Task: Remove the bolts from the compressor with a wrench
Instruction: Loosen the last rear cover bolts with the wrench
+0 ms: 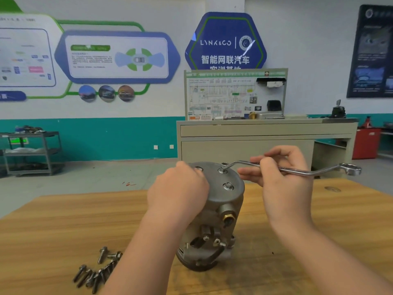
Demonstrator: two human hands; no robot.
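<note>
A grey metal compressor (221,211) stands upright on the wooden table (53,226). My left hand (180,190) grips the left side of its round top cover. My right hand (280,173) holds the shaft of a chrome double-ended ring wrench (297,170). The wrench's small ring end sits over a bolt (222,170) at the far side of the cover. A second bolt (228,186) shows in the cover's right side. A third bolt (198,168) is partly hidden by my left fingers.
Several loose bolts (95,271) lie in a pile on the table at the front left, partly under my left forearm. Beyond the table stand a beige cabinet (255,141) with a wiring display board and, at left, a grey metal cart (32,154).
</note>
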